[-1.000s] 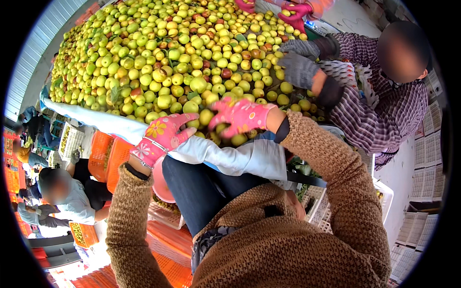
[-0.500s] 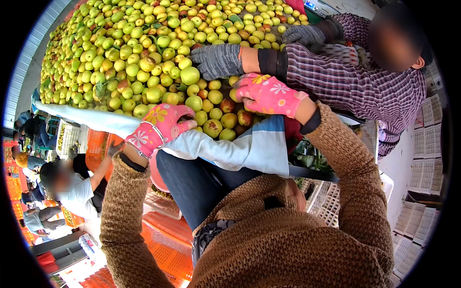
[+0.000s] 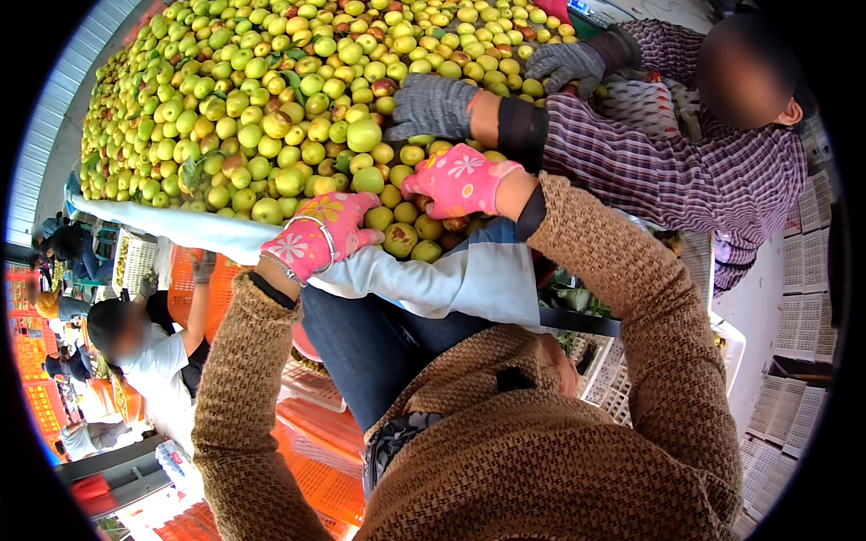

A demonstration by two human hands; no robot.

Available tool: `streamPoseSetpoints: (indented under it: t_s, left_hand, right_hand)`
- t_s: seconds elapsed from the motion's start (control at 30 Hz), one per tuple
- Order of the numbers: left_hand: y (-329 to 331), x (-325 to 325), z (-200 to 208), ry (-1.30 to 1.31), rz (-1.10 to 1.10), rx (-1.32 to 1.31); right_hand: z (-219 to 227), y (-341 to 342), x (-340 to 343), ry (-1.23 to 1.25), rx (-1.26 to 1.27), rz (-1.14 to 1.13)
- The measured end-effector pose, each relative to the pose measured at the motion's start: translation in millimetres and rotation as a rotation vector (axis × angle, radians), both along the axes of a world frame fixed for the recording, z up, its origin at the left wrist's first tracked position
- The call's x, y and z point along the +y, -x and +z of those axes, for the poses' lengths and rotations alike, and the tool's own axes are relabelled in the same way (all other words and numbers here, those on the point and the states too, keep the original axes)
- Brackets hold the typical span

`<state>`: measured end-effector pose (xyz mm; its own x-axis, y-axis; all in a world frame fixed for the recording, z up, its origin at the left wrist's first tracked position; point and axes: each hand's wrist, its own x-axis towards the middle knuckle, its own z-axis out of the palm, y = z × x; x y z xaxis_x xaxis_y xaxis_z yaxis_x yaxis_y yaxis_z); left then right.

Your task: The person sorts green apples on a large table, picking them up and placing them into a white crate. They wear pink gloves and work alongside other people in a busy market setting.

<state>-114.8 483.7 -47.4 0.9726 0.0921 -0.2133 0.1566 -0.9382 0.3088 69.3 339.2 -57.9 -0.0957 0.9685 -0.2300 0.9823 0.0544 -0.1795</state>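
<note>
A broad heap of green-yellow jujubes (image 3: 216, 117), some with reddish-brown patches, spreads in front of me. My left hand (image 3: 317, 236), in a pink flowered glove, rests at the heap's near edge over the pale blue cloth (image 3: 406, 281). Its thumb and fingers are apart, with no fruit seen between them. To its right, my right hand (image 3: 462, 183), gloved alike, bends its fingers down onto the near jujubes. What lies under those fingers is hidden. A few larger, browner jujubes (image 3: 400, 239) sit between my hands.
At my right, a co-worker in a checked shirt (image 3: 622, 162) reaches across, one grey-gloved hand (image 3: 433, 106) on the heap just beyond my right hand. White crates (image 3: 613, 379) stand low at right, orange crates (image 3: 316, 460) below left. Other people (image 3: 149, 352) work at far left.
My right hand has moved left and slightly down, closer to my left hand. My left hand has shifted slightly right. The co-worker's nearer glove has drawn back to the right.
</note>
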Motion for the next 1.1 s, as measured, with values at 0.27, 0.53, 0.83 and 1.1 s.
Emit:
streamPoseSetpoints:
  t_s: [0.27,0.53,0.83,1.1]
  left_hand:
    - [-3.3,-3.5,-4.5,0.074,0.024,-0.003]
    - [-11.0,-7.1,-3.9,0.114,0.013,0.025]
    - [-11.9,-5.7,-25.2,0.28,-0.002,-0.105]
    - [-53.6,-55.0,-21.8,0.247,-0.054,-0.066]
  right_hand:
    - [7.1,-39.8,-32.4,-0.179,0.862,-0.259]
    - [30.6,-61.2,-78.0,-0.27,1.19,-0.58]
    - [12.0,8.5,-52.3,-0.187,-0.02,0.072]
    - [14.6,-41.4,-59.6,-0.002,-0.139,-0.293]
